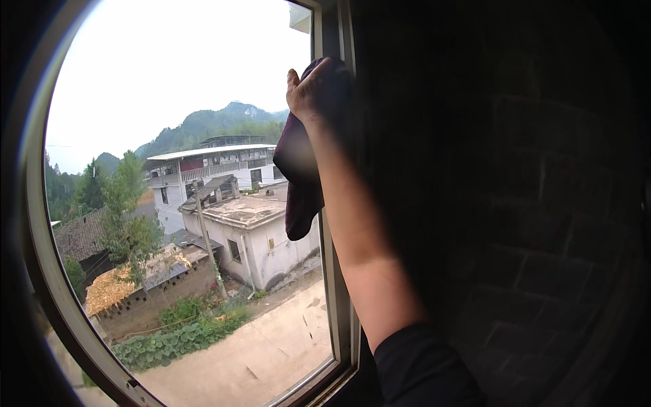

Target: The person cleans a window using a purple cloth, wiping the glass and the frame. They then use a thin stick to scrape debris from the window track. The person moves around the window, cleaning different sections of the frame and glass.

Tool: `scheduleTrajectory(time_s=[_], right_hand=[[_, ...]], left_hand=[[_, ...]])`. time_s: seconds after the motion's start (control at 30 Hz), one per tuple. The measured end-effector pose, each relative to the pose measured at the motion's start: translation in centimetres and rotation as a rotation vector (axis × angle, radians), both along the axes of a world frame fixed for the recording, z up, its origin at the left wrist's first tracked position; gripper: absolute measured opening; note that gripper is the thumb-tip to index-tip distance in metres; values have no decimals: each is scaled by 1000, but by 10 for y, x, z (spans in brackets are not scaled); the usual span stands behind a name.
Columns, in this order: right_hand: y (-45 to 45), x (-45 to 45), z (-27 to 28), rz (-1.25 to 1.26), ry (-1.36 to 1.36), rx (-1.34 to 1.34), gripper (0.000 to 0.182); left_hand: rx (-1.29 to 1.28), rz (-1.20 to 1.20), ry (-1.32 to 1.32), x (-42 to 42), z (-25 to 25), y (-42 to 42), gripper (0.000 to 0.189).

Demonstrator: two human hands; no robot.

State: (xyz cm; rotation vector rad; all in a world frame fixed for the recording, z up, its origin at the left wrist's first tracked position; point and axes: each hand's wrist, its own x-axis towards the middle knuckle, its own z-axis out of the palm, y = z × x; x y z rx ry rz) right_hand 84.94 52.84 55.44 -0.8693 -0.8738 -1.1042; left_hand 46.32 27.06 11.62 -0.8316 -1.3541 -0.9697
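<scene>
My right hand point(308, 95) is raised high at the right side of a window, with a dark purple cloth point(301, 203) gathered under it. The hand holds the cloth up against the right upright of the window frame point(344, 310). A long fold of fabric hangs below the wrist, in front of the view outside. The thumb sticks up at the left, while most of the fingers are lost in shadow. My left hand is out of view.
A dark block wall point(539, 274) fills the right side. The frame's left edge point(38, 224) curves down to a sill-side rail point(305, 384). Outside, far below, lie a concrete road point(244, 356), green plants point(178, 338), a utility pole point(207, 239) and pale houses point(274, 254).
</scene>
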Motion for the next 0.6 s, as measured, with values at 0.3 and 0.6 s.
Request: scheduleTrajectory(time_s=[0.3,0.6], right_hand=[[-9,7,-125,88,3,-214,74],[-10,-4,-308,383,53,-364,68]], left_hand=[[40,-11,72,24,25,3,45],[64,-37,11,11,15,-3,51]])
